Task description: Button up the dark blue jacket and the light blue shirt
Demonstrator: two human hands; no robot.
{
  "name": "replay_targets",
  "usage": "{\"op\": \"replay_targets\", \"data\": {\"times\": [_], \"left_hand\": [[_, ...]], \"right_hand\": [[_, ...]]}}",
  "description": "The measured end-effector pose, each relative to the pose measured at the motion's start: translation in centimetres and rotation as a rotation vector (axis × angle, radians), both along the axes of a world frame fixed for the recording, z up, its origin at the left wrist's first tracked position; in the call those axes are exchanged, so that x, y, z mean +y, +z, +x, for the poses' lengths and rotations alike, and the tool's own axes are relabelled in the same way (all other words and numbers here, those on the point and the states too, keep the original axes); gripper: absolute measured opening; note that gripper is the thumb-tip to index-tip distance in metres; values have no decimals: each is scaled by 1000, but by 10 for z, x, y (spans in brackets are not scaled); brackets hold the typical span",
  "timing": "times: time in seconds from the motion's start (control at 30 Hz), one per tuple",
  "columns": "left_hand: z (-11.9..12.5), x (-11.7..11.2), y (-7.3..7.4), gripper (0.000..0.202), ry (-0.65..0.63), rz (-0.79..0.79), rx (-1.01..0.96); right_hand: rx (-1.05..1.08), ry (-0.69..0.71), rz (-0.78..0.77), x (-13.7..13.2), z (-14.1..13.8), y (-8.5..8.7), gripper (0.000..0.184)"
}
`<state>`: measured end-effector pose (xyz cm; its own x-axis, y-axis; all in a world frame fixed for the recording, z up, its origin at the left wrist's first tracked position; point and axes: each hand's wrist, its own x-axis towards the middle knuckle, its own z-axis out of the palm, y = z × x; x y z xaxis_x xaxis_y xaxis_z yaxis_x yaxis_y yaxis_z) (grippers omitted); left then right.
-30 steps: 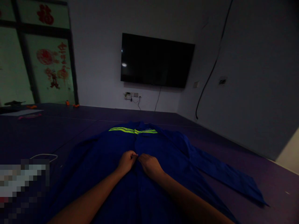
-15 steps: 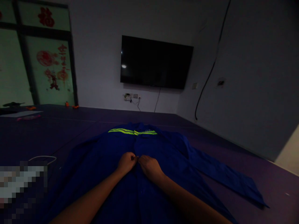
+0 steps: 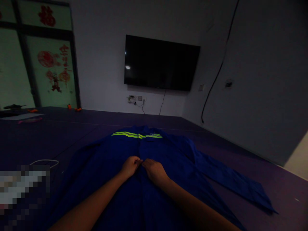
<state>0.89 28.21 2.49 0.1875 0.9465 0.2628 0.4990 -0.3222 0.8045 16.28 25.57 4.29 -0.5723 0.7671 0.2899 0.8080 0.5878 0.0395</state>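
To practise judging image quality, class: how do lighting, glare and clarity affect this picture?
Head view: dim, so the blue jacket loses fold detail, while its lime-yellow stripe stands out; head view: small white glare on the wall-mounted television; head view: darkness obscures fine detail between left hand and right hand, and pixelation masks the lower left.

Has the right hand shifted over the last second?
No. Judged against the wall-mounted television, the right hand shows no clear shift; it stays on the blue garment.
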Motion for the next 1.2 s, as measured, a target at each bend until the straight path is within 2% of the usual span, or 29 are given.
{"op": "replay_targets", "data": {"times": [0.23,0.37,0.87,1.1,1.2], "left_hand": [[1,-6,6,52,-23,-141,-163],[2,-8,10,51,-13,-187,-176],[0,-4,7,39,-56,-177,-170],[-5,-1,8,6,-153,-160,-153],[-6,-1,7,9,-182,-151,-148]], "right_hand": [[98,-77,23,-1,0,-3,27],[198,-100,9,0,3,-5,21],[247,-87,-55,0,4,-3,19],[253,-94,-64,-2,4,-1,23],[247,-104,-69,-2,3,0,26]]}}
